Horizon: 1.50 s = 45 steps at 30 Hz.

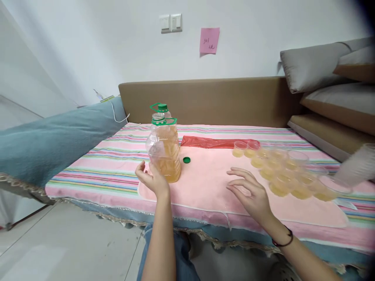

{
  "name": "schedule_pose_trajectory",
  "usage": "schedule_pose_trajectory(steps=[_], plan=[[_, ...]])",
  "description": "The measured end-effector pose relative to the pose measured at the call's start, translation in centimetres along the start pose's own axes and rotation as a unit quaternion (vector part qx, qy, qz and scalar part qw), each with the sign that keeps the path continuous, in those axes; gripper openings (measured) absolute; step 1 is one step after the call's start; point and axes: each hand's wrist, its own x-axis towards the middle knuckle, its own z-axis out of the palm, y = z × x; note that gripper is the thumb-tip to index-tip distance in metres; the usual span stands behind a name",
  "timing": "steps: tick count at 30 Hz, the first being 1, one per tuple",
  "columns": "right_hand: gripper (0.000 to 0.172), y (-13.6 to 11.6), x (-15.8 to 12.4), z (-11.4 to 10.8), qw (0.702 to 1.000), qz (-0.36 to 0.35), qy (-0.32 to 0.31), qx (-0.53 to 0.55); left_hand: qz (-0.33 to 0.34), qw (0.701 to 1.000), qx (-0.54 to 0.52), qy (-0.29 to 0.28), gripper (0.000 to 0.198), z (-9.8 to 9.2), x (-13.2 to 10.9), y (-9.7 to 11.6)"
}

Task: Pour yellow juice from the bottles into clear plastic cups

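Observation:
My left hand [151, 180] is open, palm up with its fingers loosely curled, just in front of a large clear plastic jug [164, 156] of yellowish liquid. I cannot tell whether the thumb touches it. This jug has a green handle ring and a bare neck. Partly hidden behind it stands a second jug with a green cap [162, 106]. Another green cap [186, 160] lies loose on the pink mat [202, 183]. Over the mat my right hand [253, 193] hovers empty, fingers apart. To its right, several clear plastic cups [277, 187] hold yellowish liquid.
A crumpled red plastic bag [211, 142] lies behind the mat. At the far right is a stack of clear cups [357, 166] lying tilted, beside piled cushions [331, 97]. A brown backrest [202, 102] borders the striped cloth [102, 160]; a blue covered armrest [73, 134] stands left.

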Motion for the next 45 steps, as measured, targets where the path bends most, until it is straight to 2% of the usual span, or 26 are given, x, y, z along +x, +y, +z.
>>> schedule_pose_trajectory(steps=[3,6,7,10,12,14,17,24,29,32,35,37,40,43,45], plan=[[0.017,-0.6,2.4,4.6,0.996,0.023,-0.035,0.081,-0.034,0.999,0.000,-0.023,0.031,0.0,0.9,-1.3],[0.020,-0.1,4.7,9.5,0.986,0.065,-0.067,0.140,-0.068,0.996,-0.002,-0.058,0.036,-0.2,1.3,-2.0],[0.031,0.3,5.3,11.1,0.983,0.075,-0.078,0.150,-0.079,0.995,-0.003,-0.067,0.038,-0.3,1.4,-2.0],[0.091,1.6,7.1,15.5,0.967,0.112,-0.122,0.193,-0.107,0.990,-0.013,-0.088,0.041,-0.7,1.8,-2.0],[0.116,2.3,8.2,17.8,0.950,0.136,-0.151,0.239,-0.122,0.987,-0.023,-0.099,0.041,-1.0,2.2,-2.0],[0.128,2.5,8.9,19.5,0.935,0.143,-0.166,0.280,-0.134,0.985,-0.033,-0.108,0.041,-1.3,2.5,-2.0],[0.135,2.2,9.5,21.1,0.925,0.131,-0.161,0.318,-0.157,0.980,-0.047,-0.117,0.041,-1.6,2.8,-1.9],[0.133,1.4,8.9,22.6,0.936,0.104,-0.061,0.331,-0.175,0.978,-0.035,-0.110,0.036,-1.5,2.9,-1.1],[0.129,0.4,8.7,21.1,0.936,0.090,-0.033,0.338,-0.136,0.982,-0.061,-0.114,0.037,-1.7,2.5,-0.3],[0.128,-0.5,8.7,18.5,0.937,0.087,-0.040,0.335,-0.092,0.981,-0.074,-0.155,0.042,-1.7,2.3,0.0],[0.126,-1.6,8.4,14.7,0.937,0.101,-0.050,0.330,-0.089,0.961,-0.126,-0.228,0.055,-1.4,2.0,0.3],[0.123,-2.5,7.8,12.0,0.939,0.108,-0.055,0.322,-0.088,0.931,-0.168,-0.311,0.061,-1.2,1.6,0.8],[0.122,-3.5,6.5,7.9,0.945,0.115,-0.058,0.302,-0.066,0.867,-0.219,-0.443,0.063,-1.1,0.3,2.0],[0.122,-4.0,4.5,3.9,0.944,0.150,-0.057,0.289,-0.047,0.807,-0.247,-0.534,0.072,-1.2,-2.0,3.2],[0.121,-4.1,2.9,1.0,0.944,0.178,-0.051,0.275,-0.060,0.766,-0.259,-0.585,0.082,-1.2,-4.0,3.9]])
